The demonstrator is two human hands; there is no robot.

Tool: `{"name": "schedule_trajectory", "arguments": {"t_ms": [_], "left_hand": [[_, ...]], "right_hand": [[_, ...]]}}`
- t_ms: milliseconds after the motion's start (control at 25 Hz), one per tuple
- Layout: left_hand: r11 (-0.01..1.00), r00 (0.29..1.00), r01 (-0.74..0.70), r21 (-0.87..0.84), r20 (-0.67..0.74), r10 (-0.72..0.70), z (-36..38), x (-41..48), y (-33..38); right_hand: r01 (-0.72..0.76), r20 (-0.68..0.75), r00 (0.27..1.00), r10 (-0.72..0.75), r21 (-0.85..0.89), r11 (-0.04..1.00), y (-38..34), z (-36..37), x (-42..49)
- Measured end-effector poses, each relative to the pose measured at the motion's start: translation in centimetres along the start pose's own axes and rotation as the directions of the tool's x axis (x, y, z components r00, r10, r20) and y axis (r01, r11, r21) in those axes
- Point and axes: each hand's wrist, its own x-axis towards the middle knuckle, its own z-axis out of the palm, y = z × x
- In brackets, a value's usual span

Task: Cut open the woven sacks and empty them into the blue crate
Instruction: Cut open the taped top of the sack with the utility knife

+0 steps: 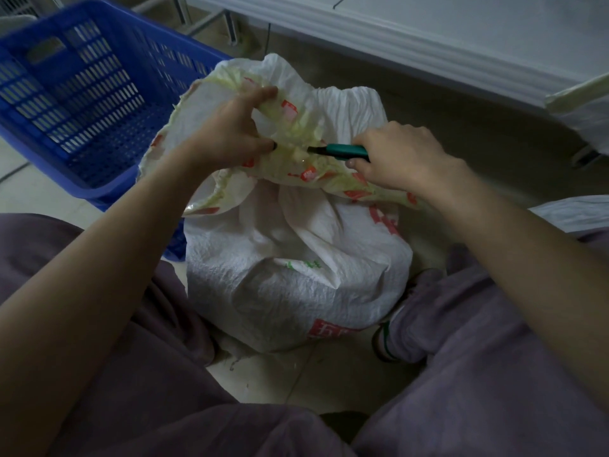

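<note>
Tiled floor (316, 374), dim light; left hand (227, 133) grips the bunched neck of the sack (296, 265), fingers curled round the fabric; right hand (402, 156) is wrapped round a teal cutter (342, 150), blade at the fabric just beside the left fingers; the hands are close together, not touching. Sack stands upright between the legs (494, 357), bulging, likely heavy at the base; its weave looks soft, crinkly and slick, so the gathered top is the sound hold, pulled taut, thumb clear of the blade. Crate (82, 94) sits just beside it, at left.
</note>
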Motion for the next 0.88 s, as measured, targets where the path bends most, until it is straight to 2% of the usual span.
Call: {"name": "schedule_trajectory", "arguments": {"t_ms": [280, 480, 680, 880], "left_hand": [[1.000, 1.000, -0.014, -0.021, 0.015, 0.015, 0.2, -0.2, 0.3], [0.999, 1.000, -0.024, 0.027, 0.012, 0.023, 0.4, -0.4, 0.0], [0.999, 0.999, -0.031, 0.020, -0.033, 0.031, 0.6, -0.1, -0.4], [0.999, 0.997, -0.034, 0.040, -0.062, 0.037, 1.0, 0.3, -0.5]], "right_hand": [[0.026, -0.095, 0.995, -0.028, -0.022, 0.999, -0.3, 0.1, -0.1], [-0.011, 0.042, 0.999, 0.013, -0.028, 1.000, -0.7, 0.4, 0.1], [-0.024, 0.060, 0.998, 0.023, 0.005, 1.000, -0.7, 0.3, 0.0], [-0.053, 0.152, 0.987, 0.047, 0.034, 0.998, -0.1, -0.1, 0.2]]}}
